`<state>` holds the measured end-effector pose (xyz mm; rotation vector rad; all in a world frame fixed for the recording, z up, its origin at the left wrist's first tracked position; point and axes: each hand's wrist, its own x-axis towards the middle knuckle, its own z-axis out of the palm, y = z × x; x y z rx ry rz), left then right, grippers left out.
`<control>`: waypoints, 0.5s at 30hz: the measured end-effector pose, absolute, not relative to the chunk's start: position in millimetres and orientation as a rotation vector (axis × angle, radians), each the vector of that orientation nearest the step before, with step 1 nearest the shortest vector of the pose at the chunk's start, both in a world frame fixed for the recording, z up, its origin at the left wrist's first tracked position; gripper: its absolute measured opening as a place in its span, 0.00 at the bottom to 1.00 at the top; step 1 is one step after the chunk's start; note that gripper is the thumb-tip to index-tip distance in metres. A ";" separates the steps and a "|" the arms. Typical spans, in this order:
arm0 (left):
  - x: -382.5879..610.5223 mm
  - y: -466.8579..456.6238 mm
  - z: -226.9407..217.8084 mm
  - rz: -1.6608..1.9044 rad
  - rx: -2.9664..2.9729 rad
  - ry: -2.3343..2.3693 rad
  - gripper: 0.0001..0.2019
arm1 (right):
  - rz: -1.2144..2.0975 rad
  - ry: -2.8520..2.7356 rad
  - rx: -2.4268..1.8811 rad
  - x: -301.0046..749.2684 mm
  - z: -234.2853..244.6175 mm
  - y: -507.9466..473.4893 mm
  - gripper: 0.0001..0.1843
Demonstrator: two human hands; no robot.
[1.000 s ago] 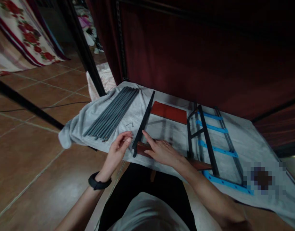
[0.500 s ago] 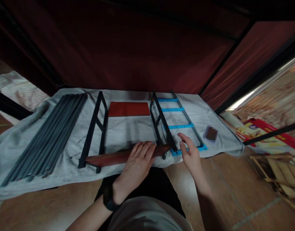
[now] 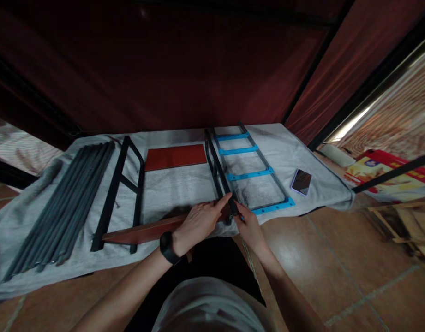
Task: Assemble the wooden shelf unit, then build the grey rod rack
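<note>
- The brown board (image 3: 138, 233) is laid crosswise along the near edge of the cloth (image 3: 179, 186), its long axis running left to right.
- The right black frame (image 3: 221, 173) is set nearly at right angles to it, its long axis running away from the person and slightly leftward.
- The near end of this frame is located at the board's right end; contact there is covered by the hands.
- The left hand (image 3: 200, 221) is laid over the board, index finger extended to the frame's bar; its grip underneath cannot be told.
- The right hand (image 3: 248, 228) is placed on the bar's outer side, fingertips gathered at its near end; whether a small part is pinched cannot be told.
- The joint is reached equally by both hands.
</note>
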<state>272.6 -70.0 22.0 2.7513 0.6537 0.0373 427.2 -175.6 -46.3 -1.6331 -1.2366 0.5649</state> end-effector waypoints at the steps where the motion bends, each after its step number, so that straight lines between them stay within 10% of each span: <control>1: 274.2 -69.5 24.3 0.011 2.756 0.637 0.33 | 0.545 -1.264 -1.629 428.9 -46.3 -175.6 0.28; 15: 287.8 -62.6 37.7 -0.071 2.711 0.563 0.24 | 0.742 -0.799 -1.421 428.1 -91.4 -179.6 0.20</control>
